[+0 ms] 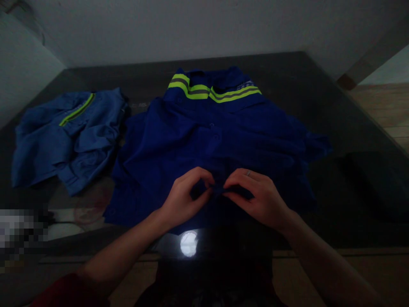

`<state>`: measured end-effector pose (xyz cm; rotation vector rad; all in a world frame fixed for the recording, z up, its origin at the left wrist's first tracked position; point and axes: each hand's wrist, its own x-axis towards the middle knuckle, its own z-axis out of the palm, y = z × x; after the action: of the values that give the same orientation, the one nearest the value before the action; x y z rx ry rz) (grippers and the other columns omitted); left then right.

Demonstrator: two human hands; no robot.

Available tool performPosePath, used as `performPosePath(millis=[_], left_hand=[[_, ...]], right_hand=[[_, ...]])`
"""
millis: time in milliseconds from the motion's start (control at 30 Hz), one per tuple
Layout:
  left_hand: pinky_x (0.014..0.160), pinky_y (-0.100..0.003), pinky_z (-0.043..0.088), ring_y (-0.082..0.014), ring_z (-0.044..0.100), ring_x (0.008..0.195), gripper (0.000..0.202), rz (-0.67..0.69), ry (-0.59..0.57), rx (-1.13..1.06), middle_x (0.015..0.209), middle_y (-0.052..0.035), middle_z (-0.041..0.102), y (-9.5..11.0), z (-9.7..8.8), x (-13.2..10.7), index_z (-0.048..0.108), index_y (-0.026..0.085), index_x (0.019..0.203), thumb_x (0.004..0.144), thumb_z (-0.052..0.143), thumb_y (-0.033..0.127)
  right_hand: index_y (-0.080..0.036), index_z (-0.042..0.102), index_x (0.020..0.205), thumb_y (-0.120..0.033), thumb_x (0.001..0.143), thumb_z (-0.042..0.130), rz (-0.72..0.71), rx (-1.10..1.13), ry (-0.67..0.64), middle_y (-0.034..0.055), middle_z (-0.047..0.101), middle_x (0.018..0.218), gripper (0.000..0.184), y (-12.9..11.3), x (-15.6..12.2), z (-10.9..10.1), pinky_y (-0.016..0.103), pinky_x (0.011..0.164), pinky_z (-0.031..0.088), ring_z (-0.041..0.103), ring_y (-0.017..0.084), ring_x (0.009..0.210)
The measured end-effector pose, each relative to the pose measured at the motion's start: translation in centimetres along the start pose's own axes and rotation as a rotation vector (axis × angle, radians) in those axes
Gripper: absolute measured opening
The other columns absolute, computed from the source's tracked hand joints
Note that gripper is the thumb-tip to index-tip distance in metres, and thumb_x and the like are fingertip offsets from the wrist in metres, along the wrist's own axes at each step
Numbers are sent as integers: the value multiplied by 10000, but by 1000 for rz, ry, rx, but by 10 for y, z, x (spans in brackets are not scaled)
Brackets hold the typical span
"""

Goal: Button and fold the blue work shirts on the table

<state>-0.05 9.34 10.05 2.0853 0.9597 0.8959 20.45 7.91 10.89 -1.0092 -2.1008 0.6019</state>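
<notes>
A dark blue work shirt (pixel 249 132) with yellow-green and grey reflective bands across the chest lies front side up on the dark table. Its collar points away from me and buttons show down the front. My left hand (pixel 190 192) pinches the shirt's front placket low down, thumb and fingertips together. Just to the right, my right hand (pixel 255 192), with a ring on one finger, pinches the same placket. The fingertips of both hands are close together. Whether a button sits between them is too dark to make out.
A lighter blue garment (pixel 76 140) with one reflective strip lies bunched at the left. The glossy dark table (pixel 275 66) meets a wall at the back. A black object (pixel 377 183) rests at the right, and a blurred-out patch (pixel 19 234) sits at the left edge.
</notes>
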Motion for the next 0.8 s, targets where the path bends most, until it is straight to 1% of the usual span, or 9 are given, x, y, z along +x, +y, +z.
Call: performPosePath(millis=[100, 200, 300, 433, 533, 600, 633, 733, 800], left_hand=[[805, -292, 485, -159, 587, 904, 147, 44, -35, -13, 948, -52, 605, 2, -2, 1, 542, 172, 982, 838, 564, 189], [840, -322, 493, -200, 574, 1000, 348, 81, -88, 82, 1059, -85, 595, 3, -1, 0, 514, 183, 1083, 789, 660, 302], [846, -321, 493, -193, 583, 1008, 325, 90, -102, 218, 1076, -84, 602, 1, 1, -3, 494, 194, 1117, 822, 620, 249], [766, -282, 501, -154, 621, 875, 215, 69, -116, 276, 958, -47, 643, -3, 1, -4, 518, 190, 1092, 877, 524, 180], [765, -275, 496, -150, 633, 859, 146, 121, -108, 317, 928, -43, 668, 1, -5, -2, 567, 181, 1028, 903, 492, 177], [767, -280, 499, -156, 636, 861, 153, 159, -109, 361, 937, -50, 676, 7, -10, -2, 585, 175, 1024, 904, 489, 174], [772, -288, 502, -162, 636, 872, 166, 176, -130, 388, 954, -54, 677, 12, -12, -3, 589, 174, 1031, 898, 490, 163], [831, -319, 509, -186, 624, 962, 243, 198, -301, 461, 1067, -57, 661, 24, -21, -15, 589, 196, 1086, 871, 499, 126], [891, -330, 502, -196, 598, 1055, 317, 183, -405, 480, 1171, -51, 626, 29, -28, -31, 562, 238, 1168, 863, 531, 154]], right_hand=[[-199, 599, 851, -146, 859, 574, 15, 14, 49, 4, 654, 781, 59, -1, 0, -1, 232, 664, 476, 622, 129, 719], [-207, 614, 878, -144, 881, 532, 66, 1, 44, 11, 665, 807, 104, 0, -2, -1, 231, 667, 471, 628, 132, 731], [-211, 619, 922, -168, 903, 500, 99, -16, -23, 26, 677, 859, 127, 3, -2, -1, 244, 691, 471, 636, 143, 772], [-206, 626, 955, -218, 924, 484, 85, -15, -135, 32, 694, 879, 146, 1, 1, -2, 255, 686, 469, 649, 153, 772], [-200, 635, 984, -225, 939, 460, 74, 22, -162, 35, 699, 910, 183, -6, 0, -13, 259, 733, 475, 653, 154, 815], [-208, 643, 996, -256, 936, 475, 107, 31, -115, 36, 696, 941, 185, -8, -9, -29, 269, 777, 475, 648, 161, 866], [-214, 647, 996, -280, 930, 489, 150, 18, -62, 37, 694, 952, 183, -7, -16, -40, 278, 793, 474, 645, 168, 883], [-229, 659, 971, -355, 904, 524, 377, -82, 177, 43, 694, 946, 197, 5, -49, -76, 316, 795, 484, 646, 192, 869], [-231, 669, 949, -411, 874, 547, 544, -172, 299, 52, 697, 939, 230, 19, -75, -98, 343, 776, 494, 646, 215, 853]])
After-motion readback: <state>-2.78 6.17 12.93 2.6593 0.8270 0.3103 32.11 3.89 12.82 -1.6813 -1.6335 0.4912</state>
